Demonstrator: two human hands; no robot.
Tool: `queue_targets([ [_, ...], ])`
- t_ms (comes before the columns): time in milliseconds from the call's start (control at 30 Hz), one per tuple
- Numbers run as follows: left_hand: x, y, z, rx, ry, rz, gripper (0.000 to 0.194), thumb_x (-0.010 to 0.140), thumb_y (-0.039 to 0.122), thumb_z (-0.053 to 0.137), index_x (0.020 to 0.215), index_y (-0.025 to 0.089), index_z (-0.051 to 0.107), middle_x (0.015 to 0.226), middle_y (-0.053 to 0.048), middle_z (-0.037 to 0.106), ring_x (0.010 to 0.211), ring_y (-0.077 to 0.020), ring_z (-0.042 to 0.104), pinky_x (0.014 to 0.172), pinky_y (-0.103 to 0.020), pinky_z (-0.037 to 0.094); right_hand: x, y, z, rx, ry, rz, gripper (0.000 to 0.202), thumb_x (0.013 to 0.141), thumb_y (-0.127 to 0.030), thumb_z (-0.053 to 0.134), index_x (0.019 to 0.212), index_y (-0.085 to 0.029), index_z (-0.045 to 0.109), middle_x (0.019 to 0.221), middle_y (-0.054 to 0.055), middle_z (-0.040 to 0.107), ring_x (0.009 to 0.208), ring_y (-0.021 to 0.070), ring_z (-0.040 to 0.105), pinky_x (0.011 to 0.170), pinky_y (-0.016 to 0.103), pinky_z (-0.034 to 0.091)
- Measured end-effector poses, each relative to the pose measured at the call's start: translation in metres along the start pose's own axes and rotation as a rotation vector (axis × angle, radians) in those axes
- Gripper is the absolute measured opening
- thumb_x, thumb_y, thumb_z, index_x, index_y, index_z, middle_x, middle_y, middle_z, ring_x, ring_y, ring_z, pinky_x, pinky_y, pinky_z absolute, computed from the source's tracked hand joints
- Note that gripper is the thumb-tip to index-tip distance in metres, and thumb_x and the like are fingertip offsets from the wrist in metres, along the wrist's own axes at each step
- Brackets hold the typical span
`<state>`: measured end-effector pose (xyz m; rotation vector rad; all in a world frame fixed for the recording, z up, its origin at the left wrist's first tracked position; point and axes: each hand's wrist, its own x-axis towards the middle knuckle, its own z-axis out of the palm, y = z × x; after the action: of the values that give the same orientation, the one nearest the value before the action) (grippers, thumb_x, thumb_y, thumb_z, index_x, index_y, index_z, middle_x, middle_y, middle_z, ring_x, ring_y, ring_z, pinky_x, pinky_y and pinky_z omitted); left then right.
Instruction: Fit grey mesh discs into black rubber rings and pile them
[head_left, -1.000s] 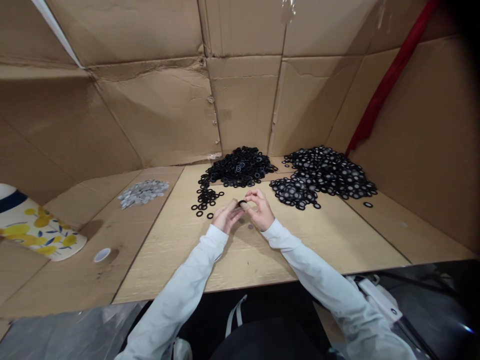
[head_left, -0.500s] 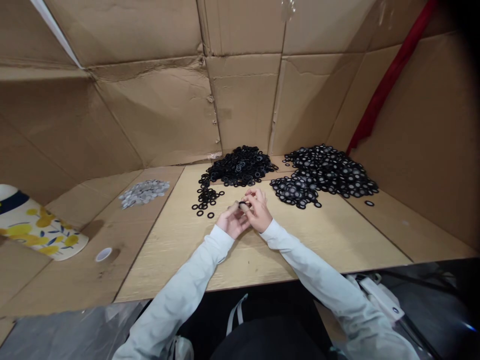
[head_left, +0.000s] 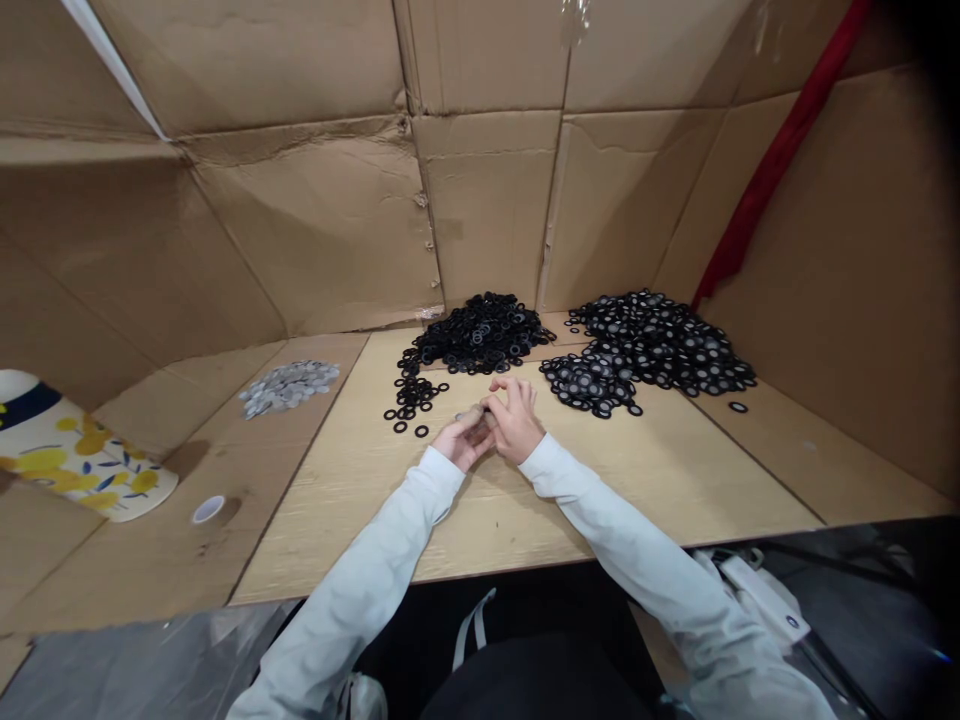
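My left hand (head_left: 461, 442) and my right hand (head_left: 516, 425) meet over the middle of the board, fingertips together. Between them they pinch a black ring (head_left: 486, 408), of which only a small dark edge shows. A greyish bit, too small to make out, shows at the left fingers. Just left of my hands several loose black rings (head_left: 421, 431) lie on the board, in front of a heap of black rings (head_left: 480, 335). On the right lies a heap of black rings with pale discs in their centres (head_left: 660, 340).
A pile of flat grey discs (head_left: 291, 387) lies to the left. Farther left are a small white cap (head_left: 208, 510) and a flower-patterned bottle (head_left: 82, 455). Cardboard walls (head_left: 487, 200) enclose the back and sides, with a red strip (head_left: 780, 160) on the right. The board's front edge is near my body.
My fingers have closed in, and the black ring that showed clearly between them is now mostly covered. The heaps look unchanged.
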<state>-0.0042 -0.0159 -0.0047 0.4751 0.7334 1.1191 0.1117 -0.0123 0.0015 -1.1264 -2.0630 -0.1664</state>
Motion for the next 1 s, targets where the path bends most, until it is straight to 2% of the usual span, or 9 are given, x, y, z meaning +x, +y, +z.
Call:
queue_targets([
  [167, 0.008, 0.007, -0.003, 0.290, 0.047, 0.143, 0.014, 0.060, 0.026, 0.061, 0.068, 0.014, 0.061, 0.070, -0.005, 0.061, 0.067, -0.0138, 0.055, 0.069, -0.028, 0.042, 0.004, 0.011, 0.001, -0.080, -0.030, -0.028, 0.021, 0.067, -0.012, 0.041, 0.084, -0.016, 0.052, 0.098, 0.011, 0.043, 0.092, 0.0237, 0.034, 0.076, 0.038, 0.024],
  [267, 0.009, 0.028, -0.016, 0.789, 0.310, 0.460, 0.019, 0.060, 0.034, 0.058, 0.062, 0.015, 0.061, 0.072, -0.007, 0.061, 0.073, -0.0180, 0.054, 0.069, -0.028, 0.040, 0.010, 0.035, -0.001, -0.114, -0.071, 0.127, 0.022, 0.070, -0.011, 0.038, 0.086, -0.017, 0.052, 0.088, 0.009, 0.050, 0.085, 0.0207, 0.042, 0.074, 0.035, 0.026],
  [333, 0.007, 0.043, -0.030, 1.167, 0.506, 0.617, 0.019, 0.059, 0.035, 0.058, 0.064, 0.018, 0.063, 0.078, -0.007, 0.062, 0.081, -0.0205, 0.053, 0.074, -0.029, 0.037, 0.013, 0.056, -0.005, -0.157, -0.057, 0.341, 0.022, 0.072, -0.013, 0.037, 0.087, -0.017, 0.052, 0.088, 0.009, 0.052, 0.080, 0.0196, 0.046, 0.070, 0.032, 0.029],
  [433, 0.002, 0.056, -0.047, 1.583, 0.623, 0.530, 0.015, 0.053, 0.031, 0.062, 0.062, 0.019, 0.064, 0.075, -0.009, 0.062, 0.080, -0.0230, 0.053, 0.071, -0.029, 0.037, 0.015, 0.086, -0.014, -0.218, -0.009, 0.701, 0.027, 0.072, -0.018, 0.038, 0.097, -0.016, 0.048, 0.087, 0.010, 0.055, 0.075, 0.0193, 0.050, 0.064, 0.030, 0.032],
  [567, 0.002, 0.053, -0.052, 1.886, 0.530, 0.355, 0.009, 0.057, 0.024, 0.057, 0.057, 0.018, 0.065, 0.068, -0.010, 0.062, 0.075, -0.0243, 0.055, 0.067, -0.030, 0.038, 0.011, 0.109, -0.018, -0.307, -0.077, 0.911, 0.026, 0.068, -0.016, 0.043, 0.092, -0.014, 0.054, 0.086, 0.012, 0.055, 0.077, 0.0218, 0.052, 0.063, 0.031, 0.034],
  [700, 0.005, 0.048, -0.045, 1.837, 0.504, 0.401, 0.014, 0.056, 0.009, 0.051, 0.047, 0.015, 0.060, 0.066, -0.014, 0.060, 0.078, -0.0276, 0.055, 0.071, -0.033, 0.037, 0.004, 0.116, -0.016, -0.376, -0.049, 0.904, 0.023, 0.068, -0.015, 0.042, 0.082, -0.011, 0.060, 0.090, 0.017, 0.052, 0.086, 0.0261, 0.048, 0.066, 0.035, 0.035],
  [867, 0.006, 0.047, -0.044, 1.730, 0.513, 0.477, 0.012, 0.053, 0.007, 0.052, 0.043, 0.013, 0.056, 0.067, -0.017, 0.058, 0.080, -0.0312, 0.054, 0.074, -0.037, 0.036, 0.003, 0.114, -0.010, -0.401, 0.098, 0.782, 0.027, 0.071, -0.019, 0.041, 0.087, -0.010, 0.059, 0.096, 0.018, 0.048, 0.090, 0.0278, 0.043, 0.069, 0.039, 0.034],
  [933, 0.008, 0.047, -0.044, 1.787, 0.509, 0.470, 0.010, 0.053, 0.007, 0.052, 0.048, 0.012, 0.059, 0.070, -0.019, 0.058, 0.080, -0.0320, 0.054, 0.073, -0.038, 0.037, 0.007, 0.102, -0.002, -0.313, 0.031, 0.627, 0.027, 0.073, -0.022, 0.040, 0.087, -0.013, 0.060, 0.093, 0.015, 0.051, 0.088, 0.0251, 0.044, 0.071, 0.036, 0.035],
  [1000, 0.011, 0.047, -0.044, 1.825, 0.515, 0.462, 0.010, 0.054, 0.008, 0.052, 0.053, 0.010, 0.061, 0.073, -0.020, 0.059, 0.081, -0.0322, 0.054, 0.073, -0.037, 0.037, 0.012, 0.083, 0.012, -0.148, -0.161, 0.394, 0.026, 0.074, -0.022, 0.039, 0.082, -0.016, 0.063, 0.088, 0.011, 0.054, 0.082, 0.0196, 0.048, 0.073, 0.031, 0.036],
])
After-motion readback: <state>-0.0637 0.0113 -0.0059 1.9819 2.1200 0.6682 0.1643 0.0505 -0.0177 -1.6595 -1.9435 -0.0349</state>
